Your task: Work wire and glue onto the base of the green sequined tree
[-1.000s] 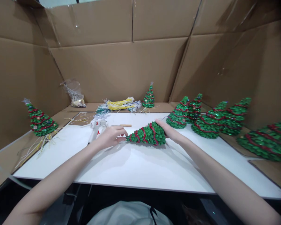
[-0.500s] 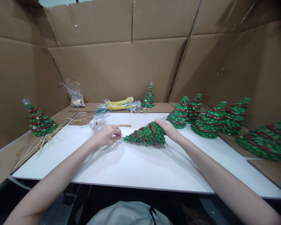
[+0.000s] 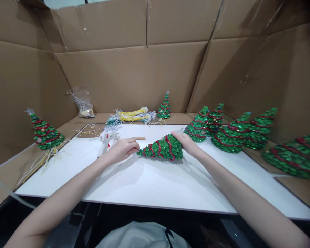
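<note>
- Cardboard walls (image 3: 134, 75) enclose the white bench (image 3: 155, 186); no brand, label or writing is readable anywhere.
- Green sequinned tree (image 3: 162, 148) lies on its side mid-bench, its tip slightly nearer the left hand than half a second ago.
- Right hand (image 3: 186, 143): grip wrapped around the tree's base.
- Left hand (image 3: 123, 150): grip pinched closed at the tip; contents too small to tell.
- Glue gun (image 3: 106, 138) rests just beyond.

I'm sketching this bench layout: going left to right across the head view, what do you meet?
Upright tree → glue gun → left hand → lying tree → right hand → row of trees.
</note>
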### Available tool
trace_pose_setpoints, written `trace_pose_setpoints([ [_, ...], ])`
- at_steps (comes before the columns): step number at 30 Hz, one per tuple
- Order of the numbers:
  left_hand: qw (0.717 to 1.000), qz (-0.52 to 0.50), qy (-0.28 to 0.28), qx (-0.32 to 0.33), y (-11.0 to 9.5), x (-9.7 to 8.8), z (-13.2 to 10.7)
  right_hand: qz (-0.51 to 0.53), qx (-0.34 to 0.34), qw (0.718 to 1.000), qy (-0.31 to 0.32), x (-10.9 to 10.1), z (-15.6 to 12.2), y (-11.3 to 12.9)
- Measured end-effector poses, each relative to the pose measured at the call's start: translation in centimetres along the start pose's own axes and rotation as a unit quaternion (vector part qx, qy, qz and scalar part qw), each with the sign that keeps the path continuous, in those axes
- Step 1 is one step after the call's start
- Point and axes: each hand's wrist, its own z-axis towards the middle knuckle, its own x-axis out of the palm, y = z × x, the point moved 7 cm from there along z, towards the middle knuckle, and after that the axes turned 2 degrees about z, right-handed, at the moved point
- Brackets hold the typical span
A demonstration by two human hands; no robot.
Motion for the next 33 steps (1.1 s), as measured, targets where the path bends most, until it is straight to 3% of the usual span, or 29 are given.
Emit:
trace_pose_setpoints([
  [8, 1.000, 0.008, -0.026, 0.013, -1.1, 0.5, 0.4, 0.007, -0.001, 1.000, -0.004, -0.1, 0.0, -0.1],
  [15, 0.998, 0.056, 0.018, -0.019, 0.3, -0.5, -0.4, -0.028, -0.018, 0.999, -0.008, -0.6, 0.6, -0.8],
  [18, 0.998, 0.049, 0.008, -0.031, 0.6, -1.2, -0.5, -0.040, -0.020, 0.999, -0.011, -0.6, 0.6, -0.8],
  [26, 1.000, 0.023, -0.005, -0.012, 0.3, -1.8, -0.4, -0.038, 0.007, 0.998, 0.052, -0.5, -0.3, 0.6],
  [33, 1.000, -0.015, -0.017, -0.001, 0.3, -1.5, -0.5, -0.097, -0.055, 0.992, 0.060, -1.0, -0.5, 1.9],
])
